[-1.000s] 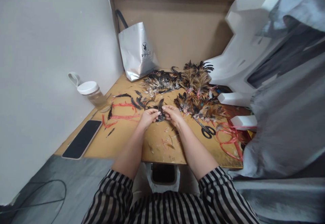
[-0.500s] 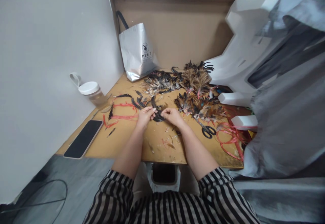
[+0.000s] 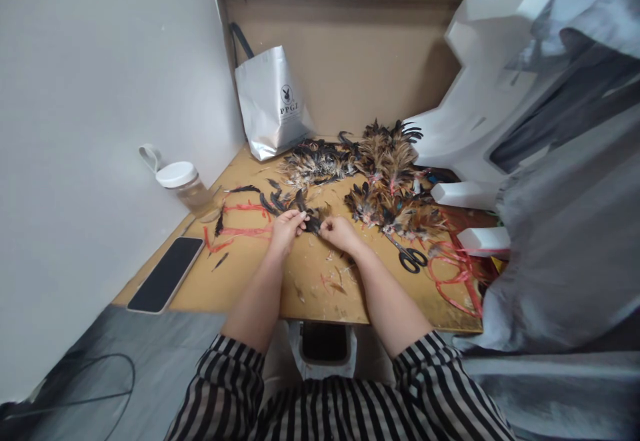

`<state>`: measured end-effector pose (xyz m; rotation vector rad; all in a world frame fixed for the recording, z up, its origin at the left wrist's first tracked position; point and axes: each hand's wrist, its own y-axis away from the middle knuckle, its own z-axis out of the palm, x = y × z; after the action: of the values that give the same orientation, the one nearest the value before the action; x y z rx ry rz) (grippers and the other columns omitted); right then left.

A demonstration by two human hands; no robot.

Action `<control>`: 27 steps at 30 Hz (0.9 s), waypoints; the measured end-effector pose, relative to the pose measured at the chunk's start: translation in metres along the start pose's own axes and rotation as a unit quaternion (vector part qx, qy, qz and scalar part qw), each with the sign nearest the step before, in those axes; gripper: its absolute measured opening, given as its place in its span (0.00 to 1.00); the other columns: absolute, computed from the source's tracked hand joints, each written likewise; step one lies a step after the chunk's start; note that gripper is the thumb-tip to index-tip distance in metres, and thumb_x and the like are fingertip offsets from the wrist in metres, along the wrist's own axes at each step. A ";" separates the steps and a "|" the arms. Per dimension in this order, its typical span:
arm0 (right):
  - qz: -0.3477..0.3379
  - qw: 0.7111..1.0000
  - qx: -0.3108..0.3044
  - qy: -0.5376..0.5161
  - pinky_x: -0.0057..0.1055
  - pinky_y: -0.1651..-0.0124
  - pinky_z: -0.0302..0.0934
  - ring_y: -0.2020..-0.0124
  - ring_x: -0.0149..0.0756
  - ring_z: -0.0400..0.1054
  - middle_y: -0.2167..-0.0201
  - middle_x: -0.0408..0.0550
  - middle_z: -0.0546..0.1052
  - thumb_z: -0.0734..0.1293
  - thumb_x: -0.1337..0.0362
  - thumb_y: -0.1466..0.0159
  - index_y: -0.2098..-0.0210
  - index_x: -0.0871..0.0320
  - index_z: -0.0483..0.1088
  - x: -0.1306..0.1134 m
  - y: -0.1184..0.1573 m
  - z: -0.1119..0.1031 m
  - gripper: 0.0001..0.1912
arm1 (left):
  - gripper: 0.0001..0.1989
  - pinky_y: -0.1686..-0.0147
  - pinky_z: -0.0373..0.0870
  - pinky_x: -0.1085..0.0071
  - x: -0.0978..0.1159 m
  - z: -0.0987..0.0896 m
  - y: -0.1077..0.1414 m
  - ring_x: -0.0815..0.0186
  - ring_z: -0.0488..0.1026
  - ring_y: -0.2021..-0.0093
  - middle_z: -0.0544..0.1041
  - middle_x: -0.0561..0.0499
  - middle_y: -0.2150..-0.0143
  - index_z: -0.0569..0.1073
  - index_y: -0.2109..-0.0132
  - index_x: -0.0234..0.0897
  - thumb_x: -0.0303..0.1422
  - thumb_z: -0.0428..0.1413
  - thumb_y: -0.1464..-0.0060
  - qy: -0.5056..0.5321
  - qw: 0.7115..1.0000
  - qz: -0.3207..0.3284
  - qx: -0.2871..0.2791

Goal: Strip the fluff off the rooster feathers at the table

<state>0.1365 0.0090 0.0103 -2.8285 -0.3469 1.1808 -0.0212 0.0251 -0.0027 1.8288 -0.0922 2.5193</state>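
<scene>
Dark feathers [image 3: 313, 221] lie between my two hands over the middle of the wooden table. My left hand [image 3: 288, 228] is closed in a pinch on the base of these feathers. On their right side, my right hand [image 3: 339, 232] has its fingers pressed together at the feather tips. Loose curled black feathers [image 3: 270, 202] rest just beyond my left hand. Red plastic strips [image 3: 246, 232] lie to its left. Brown feather bunches [image 3: 395, 211] are to the right of my right hand, and black scissors [image 3: 411, 258] lie in front of them.
More feather piles [image 3: 323, 161] lie at the back, near a silver bag [image 3: 273, 104]. A lidded jar [image 3: 186, 188] and a phone [image 3: 167, 274] are at the left. Red ribbon [image 3: 455, 278] and white foam pieces [image 3: 483, 241] are on the right. A bin [image 3: 325, 344] stands below the table edge.
My right hand has shifted slightly, and the dark feathers between my hands have changed shape, no longer curving as low. My left hand keeps its pinch.
</scene>
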 end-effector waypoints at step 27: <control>0.108 0.894 -0.001 -0.436 0.21 0.85 0.38 0.89 0.21 0.48 0.91 0.35 0.60 0.69 0.57 0.56 0.81 0.59 0.60 0.002 -0.004 0.002 0.15 | 0.14 0.85 0.54 0.79 -0.005 0.004 0.008 0.77 0.61 0.86 0.69 0.53 0.82 0.71 0.71 0.31 0.40 0.56 0.58 -0.105 0.984 -0.048 -0.134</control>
<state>0.1354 0.0132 0.0083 -2.1798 -0.0480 2.4423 -0.0162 0.0169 -0.0067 1.9276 -0.3233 2.1217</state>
